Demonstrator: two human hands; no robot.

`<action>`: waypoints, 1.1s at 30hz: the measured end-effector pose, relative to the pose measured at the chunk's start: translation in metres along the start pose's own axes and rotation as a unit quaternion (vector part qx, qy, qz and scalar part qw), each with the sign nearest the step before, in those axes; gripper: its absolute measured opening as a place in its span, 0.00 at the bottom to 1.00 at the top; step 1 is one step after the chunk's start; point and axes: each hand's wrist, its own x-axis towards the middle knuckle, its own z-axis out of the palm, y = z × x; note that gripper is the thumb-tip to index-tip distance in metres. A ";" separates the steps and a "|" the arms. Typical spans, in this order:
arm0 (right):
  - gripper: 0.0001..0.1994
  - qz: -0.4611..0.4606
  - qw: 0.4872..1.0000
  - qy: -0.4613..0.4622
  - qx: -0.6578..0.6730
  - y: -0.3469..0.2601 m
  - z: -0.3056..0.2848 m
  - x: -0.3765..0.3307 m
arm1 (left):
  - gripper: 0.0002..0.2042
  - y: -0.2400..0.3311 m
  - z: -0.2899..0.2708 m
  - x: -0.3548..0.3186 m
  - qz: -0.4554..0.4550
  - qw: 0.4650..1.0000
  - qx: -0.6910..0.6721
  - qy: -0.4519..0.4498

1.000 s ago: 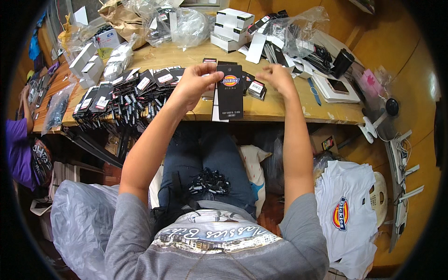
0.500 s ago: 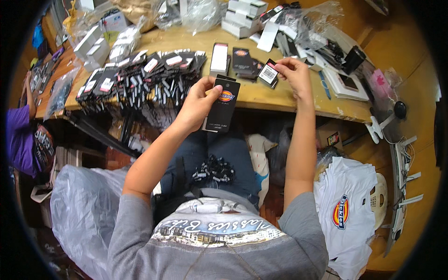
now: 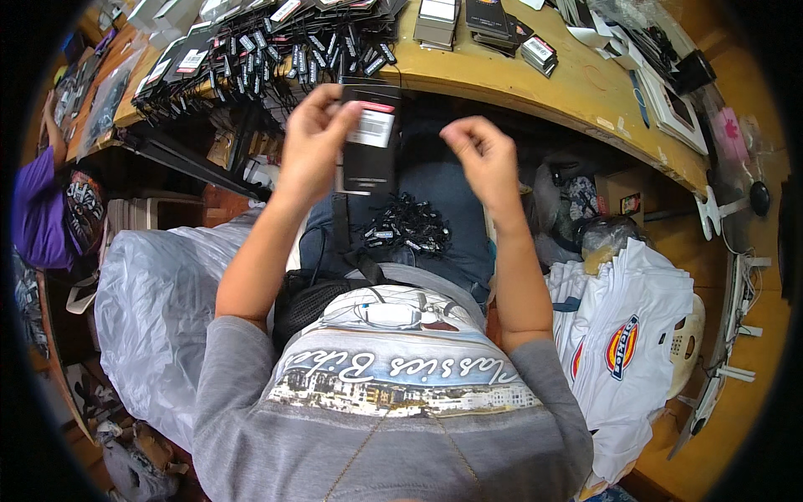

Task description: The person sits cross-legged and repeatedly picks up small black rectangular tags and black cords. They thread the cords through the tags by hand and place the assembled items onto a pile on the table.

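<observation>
Fingers of the left hand (image 3: 311, 138) clamped on a black card (image 3: 369, 142) bearing a white label; right hand (image 3: 483, 155) loosely curled, empty, beside it. Tabletop (image 3: 535, 88) packets partly cut off.

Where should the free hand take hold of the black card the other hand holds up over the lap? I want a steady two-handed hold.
Judging by its pose, the bare right edge: the black card stands upright, the left hand already pinches its left edge, and the right hand hangs open just to its right. Come in from the right, below the white label.
</observation>
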 end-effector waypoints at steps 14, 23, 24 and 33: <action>0.05 0.124 0.940 -0.316 0.013 -0.013 0.017 -0.033 | 0.08 -0.002 -0.047 -0.026 -0.205 0.945 -0.078 -0.244; 0.05 0.144 0.941 -0.305 0.038 -0.053 -0.004 -0.040 | 0.06 -0.014 -0.027 -0.038 -0.221 0.859 0.019 -0.462; 0.06 0.132 0.938 -0.318 0.026 -0.053 -0.006 -0.039 | 0.07 -0.011 -0.031 -0.039 -0.235 0.853 0.010 -0.466; 0.35 0.087 0.866 -0.472 -0.141 0.032 0.020 -0.058 | 0.08 0.000 -0.061 -0.042 -0.223 0.848 -0.016 -0.480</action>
